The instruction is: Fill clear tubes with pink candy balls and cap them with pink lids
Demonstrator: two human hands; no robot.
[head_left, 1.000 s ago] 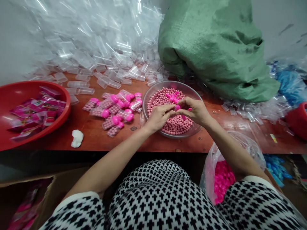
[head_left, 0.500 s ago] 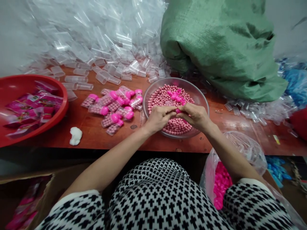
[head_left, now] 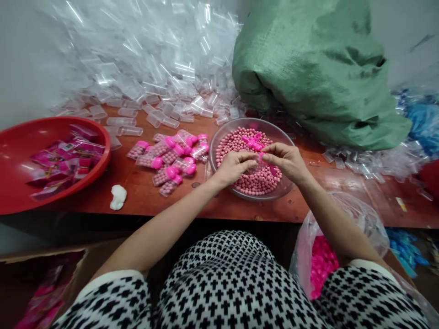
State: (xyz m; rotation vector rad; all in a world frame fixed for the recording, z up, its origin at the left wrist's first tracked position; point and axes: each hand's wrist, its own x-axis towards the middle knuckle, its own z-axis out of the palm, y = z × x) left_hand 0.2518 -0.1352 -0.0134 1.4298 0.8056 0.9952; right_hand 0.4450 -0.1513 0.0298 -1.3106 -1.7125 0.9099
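Note:
Both of my hands meet over a metal bowl [head_left: 287, 138] of pink beads [head_left: 252, 186]. My left hand [head_left: 235, 167] is closed around what looks like a small clear plastic tube [head_left: 255, 168], mostly blurred against the beads. Between the thumb and fingertips of my right hand [head_left: 287, 161] is a bright pink cap [head_left: 261, 156], right by the tube's end; whether it is seated on the tube I cannot tell. Several pink plastic pieces [head_left: 253, 143] lie on the beads behind my fingers. Left of the bowl is a cluster of bead-filled, pink-capped tubes [head_left: 168, 156].
Clear empty tubes [head_left: 130, 87] are heaped along the back. A big green sack [head_left: 308, 73] stands behind the bowl. At left, a red basin [head_left: 103, 155] holds pink packets; a white lump [head_left: 118, 197] lies near the table edge. A plastic bag of pink caps [head_left: 322, 262] sits below right.
The view has shifted slightly, so the table's things appear a little farther right and lower. My fingertips have parted somewhat, and more of the pink cap and clear tube shows between them.

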